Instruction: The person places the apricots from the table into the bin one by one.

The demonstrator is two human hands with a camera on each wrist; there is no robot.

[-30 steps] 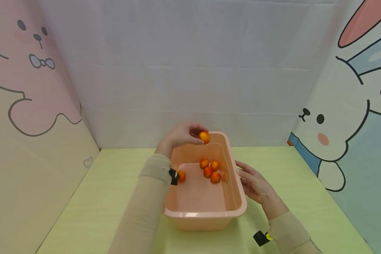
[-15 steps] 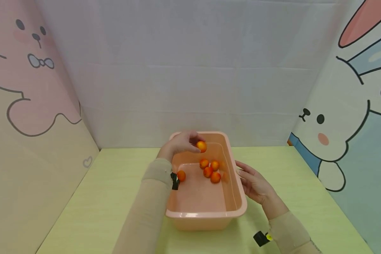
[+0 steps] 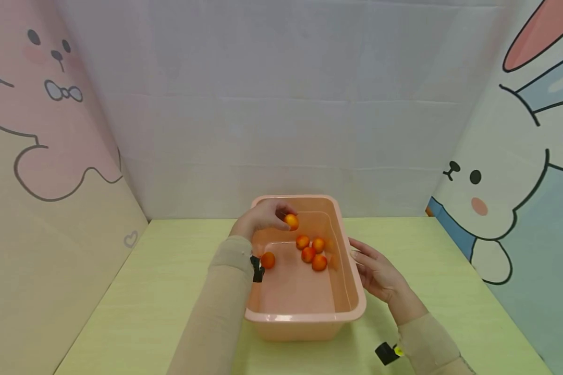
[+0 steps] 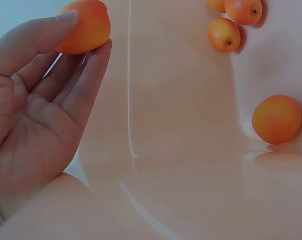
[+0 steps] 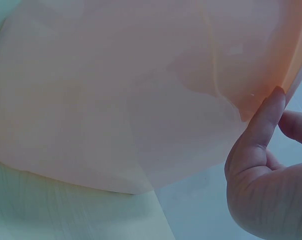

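In my left hand [image 3: 265,214] I pinch an apricot-like orange fruit [image 3: 291,222] between thumb and fingertips, over the far left part of a pale pink plastic basin [image 3: 305,316]. The left wrist view shows the held fruit [image 4: 86,27] at the fingertips, off the basin floor. Several more orange-red fruits [image 3: 308,254] lie clustered towards the basin's right side. A single fruit [image 3: 268,260] rests near its left wall, by my wrist. Outside the right wall, my right hand [image 3: 377,271] touches the basin with its fingers extended; in the right wrist view the thumb [image 5: 263,117] meets the wall under the rim.
The basin stands on a light yellow-green table [image 3: 169,276]. A white cloth wall [image 3: 281,104] rises behind it. Side panels bear a pink cartoon animal [image 3: 65,166] on the left and a white rabbit [image 3: 492,208] on the right.
My left hand has come down and to the left with the fruit, from the far rim to inside the basin's far left part. The right hand and the other fruits stay put.
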